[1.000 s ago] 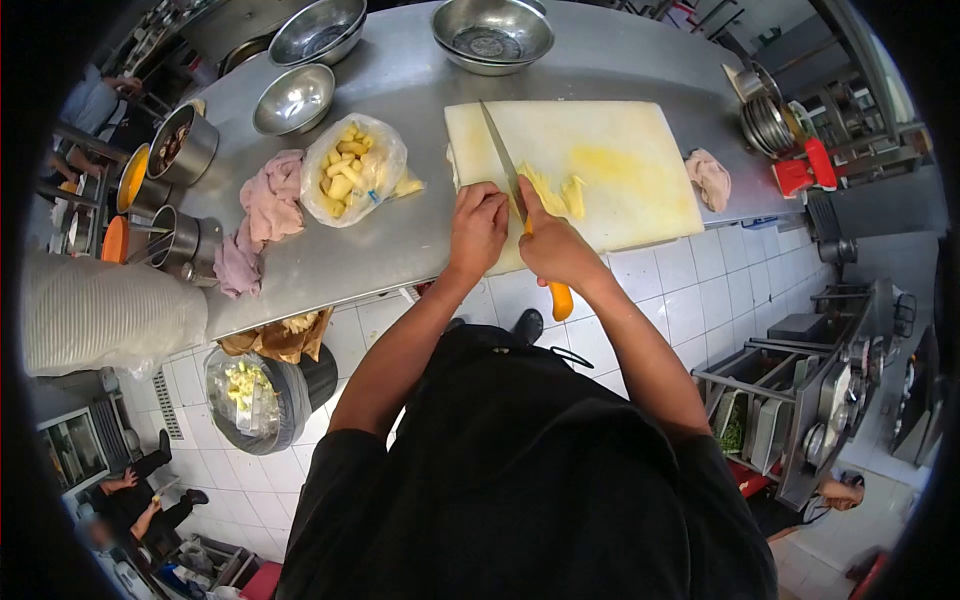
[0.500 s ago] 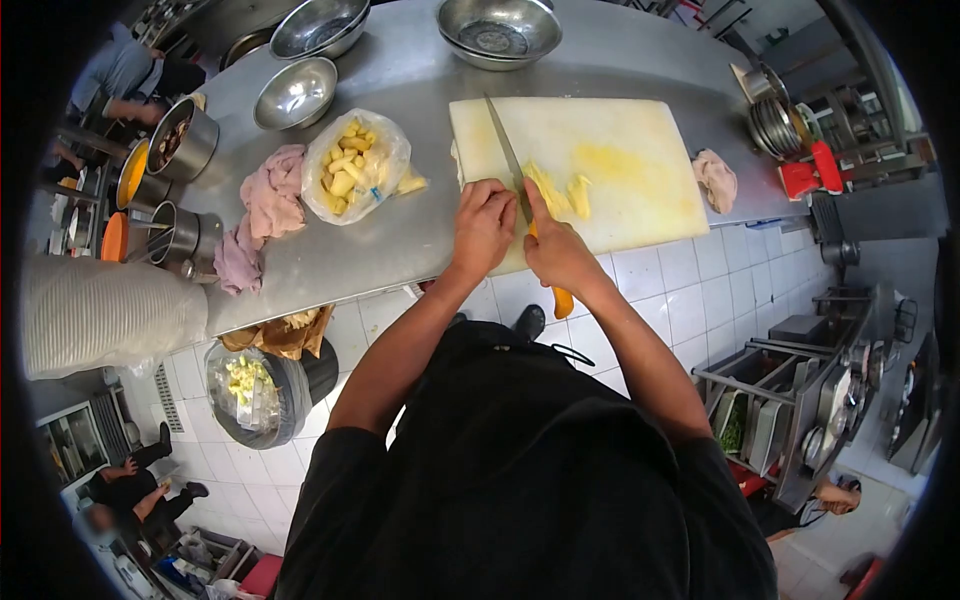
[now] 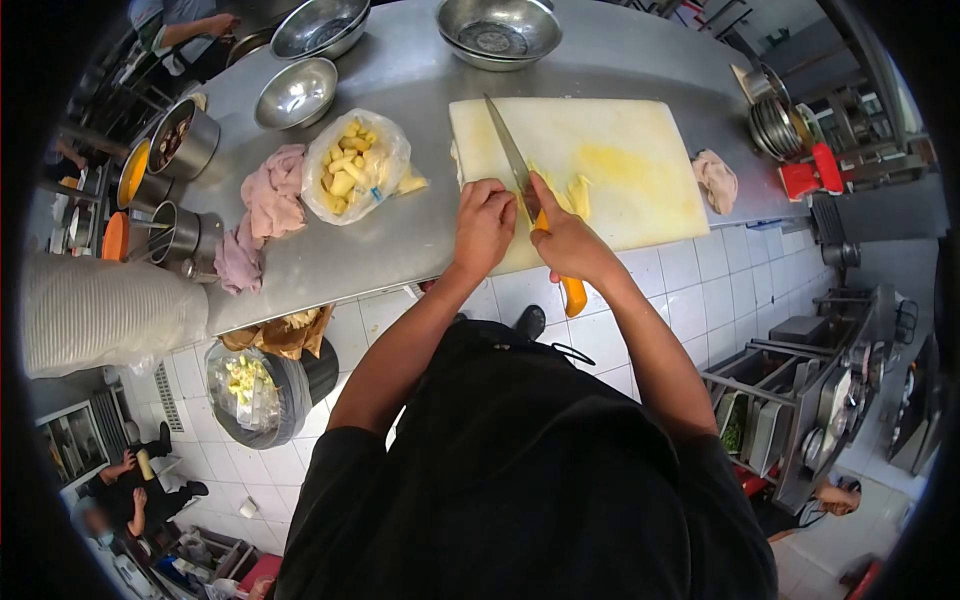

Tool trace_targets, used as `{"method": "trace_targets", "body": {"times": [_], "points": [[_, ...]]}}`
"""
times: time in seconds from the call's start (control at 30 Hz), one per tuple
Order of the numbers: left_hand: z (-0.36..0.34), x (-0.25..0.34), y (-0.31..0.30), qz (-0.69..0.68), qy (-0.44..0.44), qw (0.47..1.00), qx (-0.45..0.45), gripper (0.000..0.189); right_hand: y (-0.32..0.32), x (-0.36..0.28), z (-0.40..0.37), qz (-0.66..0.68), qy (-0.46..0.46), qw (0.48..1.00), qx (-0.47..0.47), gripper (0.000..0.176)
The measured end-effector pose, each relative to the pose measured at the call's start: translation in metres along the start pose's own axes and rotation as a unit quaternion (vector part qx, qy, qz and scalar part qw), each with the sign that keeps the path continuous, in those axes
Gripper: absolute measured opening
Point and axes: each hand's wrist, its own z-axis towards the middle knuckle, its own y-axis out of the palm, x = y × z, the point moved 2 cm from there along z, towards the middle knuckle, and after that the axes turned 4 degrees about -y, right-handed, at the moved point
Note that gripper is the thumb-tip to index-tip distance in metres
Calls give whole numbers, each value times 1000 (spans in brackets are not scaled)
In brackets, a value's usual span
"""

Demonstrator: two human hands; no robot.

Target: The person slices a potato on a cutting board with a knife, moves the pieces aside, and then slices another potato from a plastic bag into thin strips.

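My right hand (image 3: 570, 240) is wrapped round the orange handle of a long knife (image 3: 512, 150), its blade lying over the left part of a white cutting board (image 3: 640, 130). My left hand (image 3: 485, 228) is curled at the board's left front edge, beside the blade. Whatever its fingers press on is hidden. Thin yellow pieces (image 3: 579, 195) lie on the board just right of the blade. Left of the board, a clear plastic bag (image 3: 398, 150) holds peeled yellow chunks (image 3: 345, 172).
Metal bowls (image 3: 498, 35) stand at the table's back. Pink cloths (image 3: 273, 195) lie left of the bag, another cloth (image 3: 715, 182) right of the board. Pots (image 3: 187, 140) line the left edge; a lined bin (image 3: 255, 400) is below. Other people are at the upper left, lower left and lower right.
The knife handle and my right hand have shifted slightly right, and the blade covers more of the yellow pieces. At the upper left, a person has moved; the seated person's arms have changed position.
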Motion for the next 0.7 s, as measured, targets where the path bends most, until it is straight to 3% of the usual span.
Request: {"method": "trace_targets", "body": {"times": [0.3,0.4,0.7], "points": [[0,2,-2,-7,-6,1000,5,13,13,3,8,-7,25,1000,6,85],[4,0,-2,-5,1,1000,-4,12,16,15,23,-16,-12,999,38,85],[0,2,-2,-11,6,1000,16,11,-3,-13,6,-33,32,999,1,84]]}}
